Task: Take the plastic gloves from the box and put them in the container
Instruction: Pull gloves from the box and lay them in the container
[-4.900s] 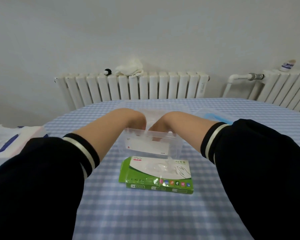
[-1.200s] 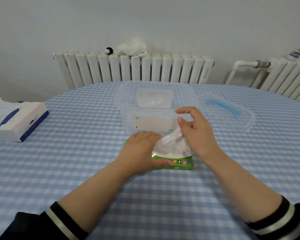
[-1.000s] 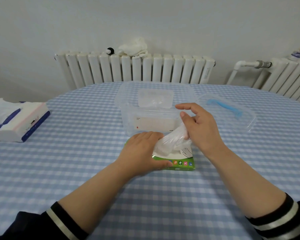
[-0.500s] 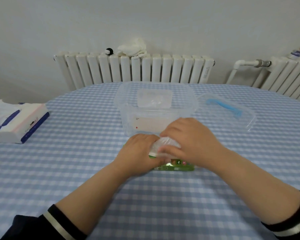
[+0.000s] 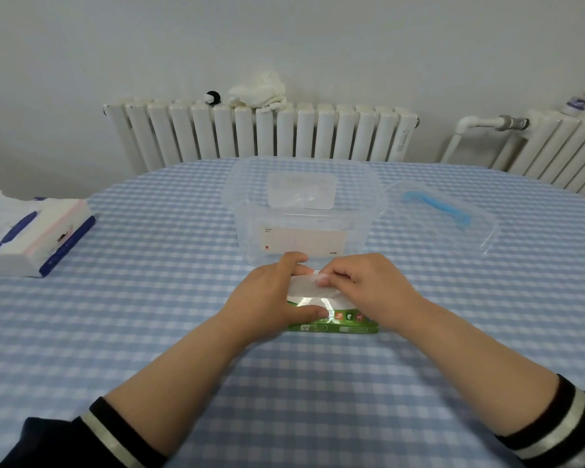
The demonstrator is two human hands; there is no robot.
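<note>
Head camera: both hands meet over the green glove box on the bench. Left hand grips the box, thumb along its near edge. Right hand pinches a plastic glove lying across the box top. Just beyond stands the clear container, its lid to the right.
</note>
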